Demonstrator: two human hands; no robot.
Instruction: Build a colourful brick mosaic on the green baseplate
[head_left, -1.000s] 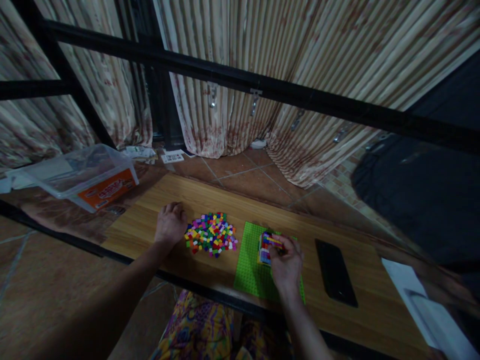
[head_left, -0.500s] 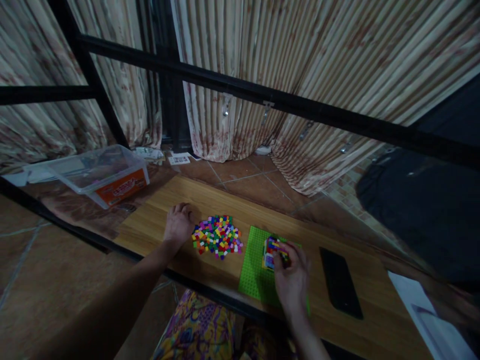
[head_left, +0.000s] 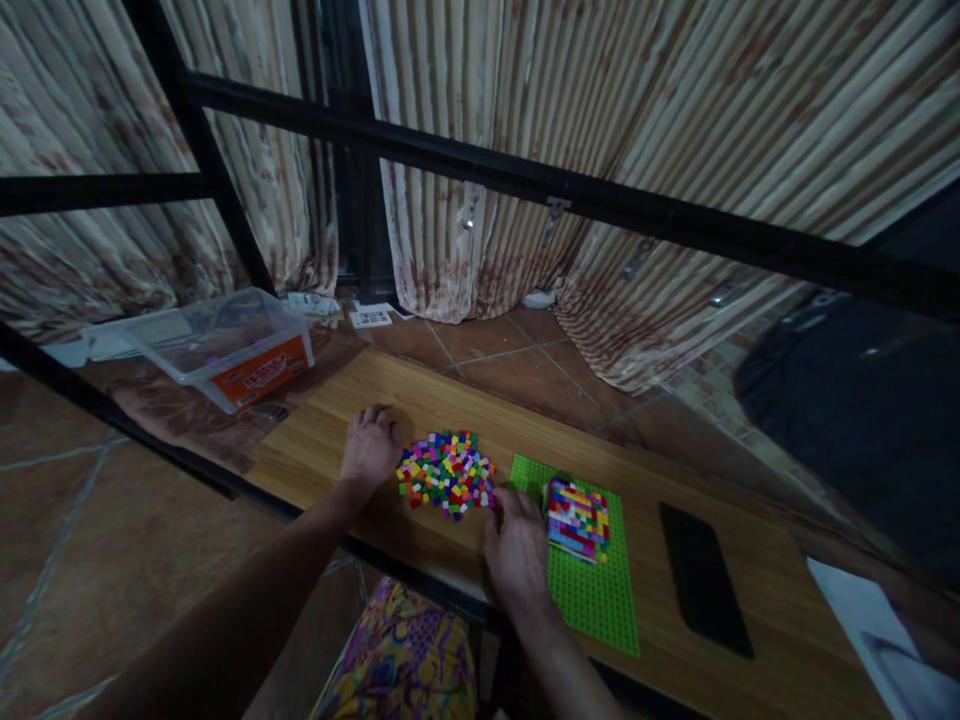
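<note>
Two hands (head_left: 373,447) (head_left: 517,545), one brick pile (head_left: 446,474) (multicoloured) between, one green baseplate (head_left: 592,605)

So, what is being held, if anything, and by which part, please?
I cannot tell: the right hand is at the brick pile; the left hand holds nothing visible.

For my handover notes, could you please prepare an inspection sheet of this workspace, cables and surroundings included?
Surface: brown wood-grain table, dimly lit.
Things in use: loose pile of small multicoloured plastic bricks; blocky multicoloured brick structure on a green studded baseplate, right of the pile.
Clutter: flat black rectangular object right of the baseplate, apart from it.
Hands: left hand at the pile's left edge; right hand at its right edge, fingertips at the bricks; whether it grips one cannot be told.
Cables: nothing seen.
Surroundings: transparent plastic bin with orange label beyond the table's left end; striped fabric curtains behind.
</note>
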